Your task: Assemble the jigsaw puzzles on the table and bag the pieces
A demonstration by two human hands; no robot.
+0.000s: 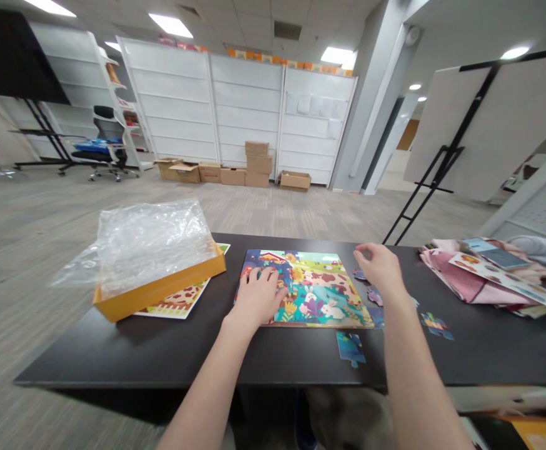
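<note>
A colourful jigsaw puzzle (322,281) with rabbits and farm scenery lies on the black table. My left hand (260,294) rests on its left part, fingers spread and flat. My right hand (380,265) is above the table just beyond the puzzle's right edge, its thumb and fingertips pinched together; whatever may be between them is hidden. Loose puzzle pieces lie under and beside my right wrist, including a purple piece (375,295). A blue puzzle piece (350,348) sits below the puzzle, and joined-looking pieces (436,326) lie farther right.
At the left, a yellow box (160,290) with clear plastic wrap (155,240) overlaps a printed picture sheet (179,303). Pink cloth (472,281) lies at the right under a sticker sheet (502,278) and a phone (507,255). The table's near edge (273,382) runs in front of me.
</note>
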